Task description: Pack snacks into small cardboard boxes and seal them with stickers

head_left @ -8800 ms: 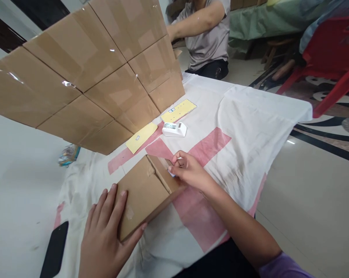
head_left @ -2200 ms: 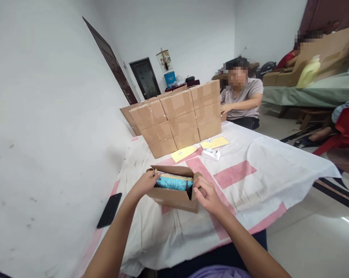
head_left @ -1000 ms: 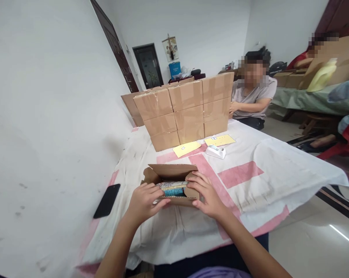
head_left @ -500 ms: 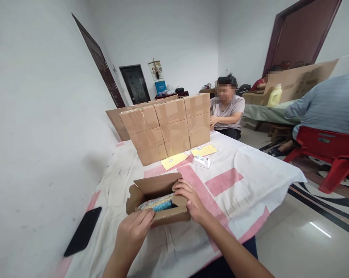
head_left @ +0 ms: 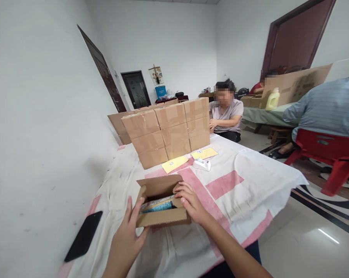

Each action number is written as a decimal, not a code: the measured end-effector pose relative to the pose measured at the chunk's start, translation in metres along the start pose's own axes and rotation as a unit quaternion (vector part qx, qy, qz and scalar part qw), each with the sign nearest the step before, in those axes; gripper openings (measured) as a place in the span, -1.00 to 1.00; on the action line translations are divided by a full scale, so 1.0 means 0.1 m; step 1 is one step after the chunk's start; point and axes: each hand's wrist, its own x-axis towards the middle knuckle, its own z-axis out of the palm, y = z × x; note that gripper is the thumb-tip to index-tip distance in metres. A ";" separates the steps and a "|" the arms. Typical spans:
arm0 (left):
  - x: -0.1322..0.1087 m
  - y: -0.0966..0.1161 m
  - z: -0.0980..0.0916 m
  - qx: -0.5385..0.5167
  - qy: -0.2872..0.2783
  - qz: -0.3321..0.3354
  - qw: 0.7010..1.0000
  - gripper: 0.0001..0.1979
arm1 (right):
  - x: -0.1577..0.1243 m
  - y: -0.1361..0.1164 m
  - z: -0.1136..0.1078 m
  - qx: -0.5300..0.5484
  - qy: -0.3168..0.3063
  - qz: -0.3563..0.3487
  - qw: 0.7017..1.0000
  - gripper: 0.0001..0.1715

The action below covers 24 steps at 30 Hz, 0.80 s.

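Your 1 camera sits on your head, facing forward and down across the cloth-covered table from its near side. It looks closely on your left hand, right hand and the box between them, low in view; stacked cartons stand farther off, the back wall farthest.

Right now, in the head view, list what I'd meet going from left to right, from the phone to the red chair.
Black phone, left hand, open cardboard box, right hand, yellow bottle, red chair.
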 end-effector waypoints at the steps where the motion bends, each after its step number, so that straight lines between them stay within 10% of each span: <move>1: 0.04 0.00 -0.04 -0.008 -0.018 -0.003 1.000 -0.28 | 0.00 0.00 0.00 0.002 -0.001 -0.001 1.000 -0.55; 10: 0.56 0.05 -0.31 0.037 -0.154 -0.039 0.987 -0.43 | -0.04 0.11 0.01 0.023 0.017 -0.024 0.999 -0.29; 19: 0.74 0.01 0.22 0.104 0.081 0.079 0.988 -0.35 | -0.18 0.30 0.11 0.021 0.080 0.060 0.995 -0.09; 24: 0.74 0.03 0.23 0.141 0.021 0.075 0.987 -0.36 | -0.04 0.25 -0.02 0.046 0.028 0.076 0.996 -0.01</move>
